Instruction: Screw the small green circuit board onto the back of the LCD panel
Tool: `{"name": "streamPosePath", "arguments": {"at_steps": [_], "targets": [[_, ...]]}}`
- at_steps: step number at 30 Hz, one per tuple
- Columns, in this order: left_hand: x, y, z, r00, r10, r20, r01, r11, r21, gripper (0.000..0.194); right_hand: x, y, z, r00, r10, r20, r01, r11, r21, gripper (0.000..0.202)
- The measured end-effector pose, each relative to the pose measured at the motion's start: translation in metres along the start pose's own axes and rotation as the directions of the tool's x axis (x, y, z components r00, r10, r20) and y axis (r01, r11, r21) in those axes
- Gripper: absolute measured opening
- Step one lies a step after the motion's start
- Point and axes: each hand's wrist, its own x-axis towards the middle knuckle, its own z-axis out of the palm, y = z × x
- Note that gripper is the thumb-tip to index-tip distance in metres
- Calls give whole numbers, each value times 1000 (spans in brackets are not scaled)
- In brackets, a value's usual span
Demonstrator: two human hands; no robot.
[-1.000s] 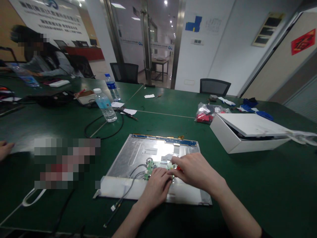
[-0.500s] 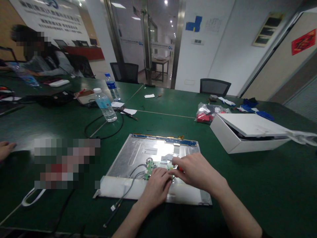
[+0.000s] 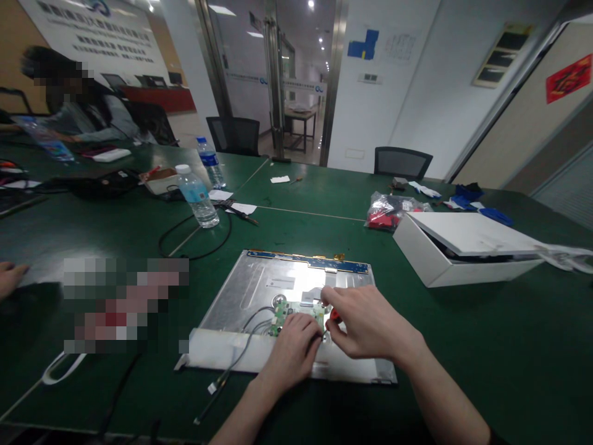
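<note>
A flat metal display panel lies on the green table, with a green circuit board on its back. My left hand rests on the board, its bent fingers close together and pressing on the lower right part; the thumb is mostly hidden. My right hand pinches the red handle of a screwdriver between thumb and fingers. The thin shaft points down beside my left fingertips, where the tip is hidden. Grey cables run from the board over a white strip along the near edge.
A white box and a plastic bag with red things stand on the right. Bottles, a soldering iron and its black cord are left of the panel. Another person's hand shows at the left edge.
My right hand has turned slightly, with thumb and fingers shifted, and more of the red handle shows. My left hand and the panel stay in place.
</note>
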Motion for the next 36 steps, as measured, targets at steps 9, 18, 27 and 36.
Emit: {"name": "streamPosePath", "arguments": {"at_steps": [9, 18, 27, 36], "targets": [[1, 2, -2, 1000, 15, -27, -15, 1000, 1, 14, 2, 1, 1, 999, 42, 17, -41, 998, -47, 20], [0, 2, 0, 999, 29, -43, -29, 1000, -7, 19, 3, 0, 2, 999, 8, 31, -8, 1000, -19, 30], [1, 2, 0, 999, 10, -32, -10, 1000, -10, 15, 1, -1, -2, 1000, -24, 4, 24, 999, 23, 20], [1, 3, -1, 1000, 0, -16, 0, 1000, -21, 15, 2, 0, -1, 1000, -21, 11, 21, 999, 28, 15]]}}
